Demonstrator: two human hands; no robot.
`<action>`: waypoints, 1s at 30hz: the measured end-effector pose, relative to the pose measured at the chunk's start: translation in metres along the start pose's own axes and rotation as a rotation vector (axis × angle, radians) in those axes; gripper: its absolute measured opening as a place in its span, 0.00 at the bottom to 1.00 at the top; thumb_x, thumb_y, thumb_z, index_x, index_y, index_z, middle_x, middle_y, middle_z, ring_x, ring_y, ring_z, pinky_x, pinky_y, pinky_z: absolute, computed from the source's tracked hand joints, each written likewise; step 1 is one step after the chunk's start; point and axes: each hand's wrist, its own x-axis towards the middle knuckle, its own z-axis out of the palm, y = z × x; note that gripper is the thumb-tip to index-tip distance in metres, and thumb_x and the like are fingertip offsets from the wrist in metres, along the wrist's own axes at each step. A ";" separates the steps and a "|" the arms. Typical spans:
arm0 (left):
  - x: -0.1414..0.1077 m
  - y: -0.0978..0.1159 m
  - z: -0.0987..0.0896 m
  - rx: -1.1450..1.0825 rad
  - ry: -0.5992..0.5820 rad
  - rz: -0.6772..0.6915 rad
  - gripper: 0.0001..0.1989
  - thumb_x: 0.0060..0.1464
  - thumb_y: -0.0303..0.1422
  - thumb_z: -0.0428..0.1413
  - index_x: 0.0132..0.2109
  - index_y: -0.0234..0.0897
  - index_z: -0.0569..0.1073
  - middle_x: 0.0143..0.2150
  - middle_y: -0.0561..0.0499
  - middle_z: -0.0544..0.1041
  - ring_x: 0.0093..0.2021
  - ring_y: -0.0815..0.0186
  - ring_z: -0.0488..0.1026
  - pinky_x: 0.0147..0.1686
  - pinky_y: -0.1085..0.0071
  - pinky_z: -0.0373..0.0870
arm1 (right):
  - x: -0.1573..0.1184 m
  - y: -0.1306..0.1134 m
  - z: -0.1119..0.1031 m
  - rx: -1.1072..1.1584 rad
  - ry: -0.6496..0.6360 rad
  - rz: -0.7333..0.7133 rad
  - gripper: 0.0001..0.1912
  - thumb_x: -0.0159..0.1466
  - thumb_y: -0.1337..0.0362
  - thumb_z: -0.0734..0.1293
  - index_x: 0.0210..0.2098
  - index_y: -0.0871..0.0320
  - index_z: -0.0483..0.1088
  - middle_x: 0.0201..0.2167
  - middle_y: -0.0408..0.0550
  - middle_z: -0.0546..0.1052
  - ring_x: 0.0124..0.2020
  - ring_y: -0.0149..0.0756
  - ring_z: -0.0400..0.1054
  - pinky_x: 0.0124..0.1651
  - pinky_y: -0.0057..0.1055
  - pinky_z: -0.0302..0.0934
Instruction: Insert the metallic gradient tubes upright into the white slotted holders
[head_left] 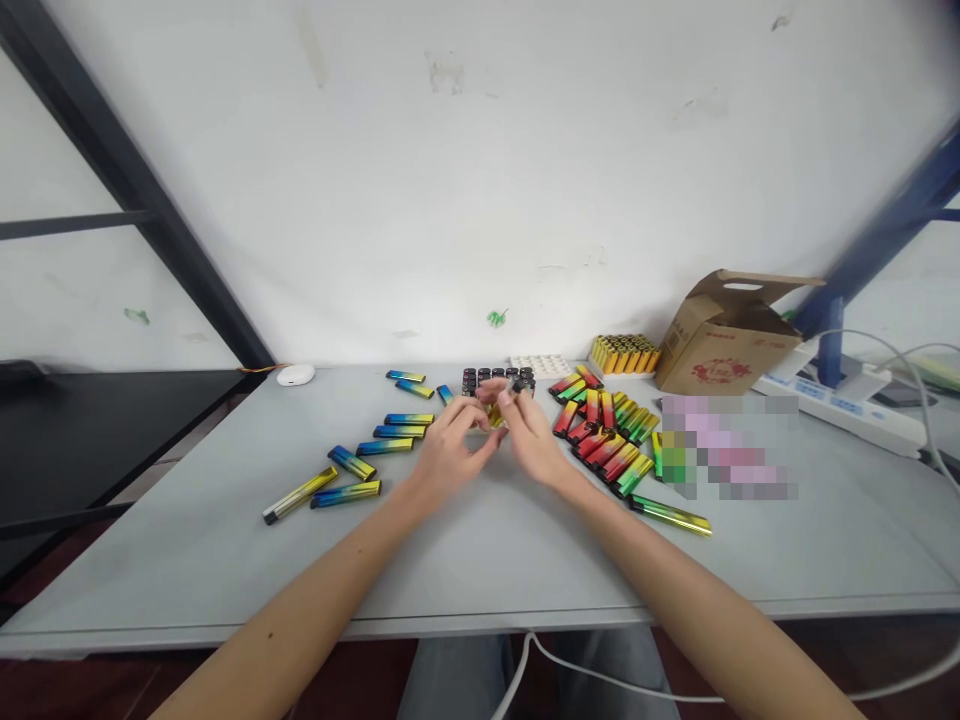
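Both hands are close together above the middle of the table. My left hand [452, 438] has curled fingers, the thumb reaching toward the other hand; what it grips is mostly hidden. My right hand [531, 437] is closed around a small black-tipped piece [517, 385] that pokes up past the fingers. A bit of yellow [494, 414] shows between the hands. Just behind them stand several black-topped pieces [498, 374] in rows, partly covered by the fingers. Blue-and-yellow shiny flat tubes [385, 447] lie to the left, red-and-yellow ones [606, 452] to the right.
A silver-and-yellow tube [300, 495] lies far left, a green-and-yellow tube [671, 515] front right. At the back are a white tray [540, 366], upright orange cylinders [625, 355], an open cardboard box [724, 340] and a power strip [847, 408]. A white case [295, 375] sits back left.
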 end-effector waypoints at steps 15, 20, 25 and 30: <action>-0.003 -0.006 0.001 0.138 -0.117 0.007 0.11 0.62 0.32 0.47 0.32 0.39 0.68 0.30 0.50 0.72 0.32 0.66 0.69 0.34 0.69 0.65 | 0.017 -0.004 -0.026 0.681 -0.127 0.540 0.28 0.62 0.40 0.54 0.17 0.54 0.50 0.13 0.33 0.43 0.14 0.25 0.37 0.17 0.23 0.40; -0.003 -0.004 0.001 0.148 -0.139 0.034 0.11 0.62 0.31 0.47 0.30 0.39 0.68 0.29 0.50 0.72 0.31 0.67 0.69 0.33 0.70 0.65 | 0.019 -0.003 -0.027 0.692 -0.106 0.572 0.26 0.63 0.45 0.52 0.16 0.54 0.48 0.13 0.33 0.41 0.15 0.24 0.32 0.16 0.23 0.33; -0.003 -0.003 0.001 0.150 -0.159 0.039 0.12 0.62 0.31 0.48 0.29 0.38 0.68 0.29 0.50 0.72 0.30 0.67 0.69 0.32 0.70 0.65 | 0.019 -0.008 -0.028 0.767 -0.121 0.589 0.24 0.64 0.49 0.52 0.17 0.54 0.48 0.13 0.33 0.42 0.15 0.25 0.32 0.16 0.23 0.34; -0.004 -0.004 0.001 0.156 -0.165 0.043 0.12 0.62 0.30 0.48 0.29 0.38 0.68 0.28 0.50 0.72 0.29 0.67 0.68 0.32 0.71 0.64 | 0.018 -0.011 -0.028 0.806 -0.128 0.598 0.21 0.64 0.52 0.51 0.18 0.55 0.49 0.14 0.33 0.43 0.16 0.25 0.32 0.16 0.22 0.35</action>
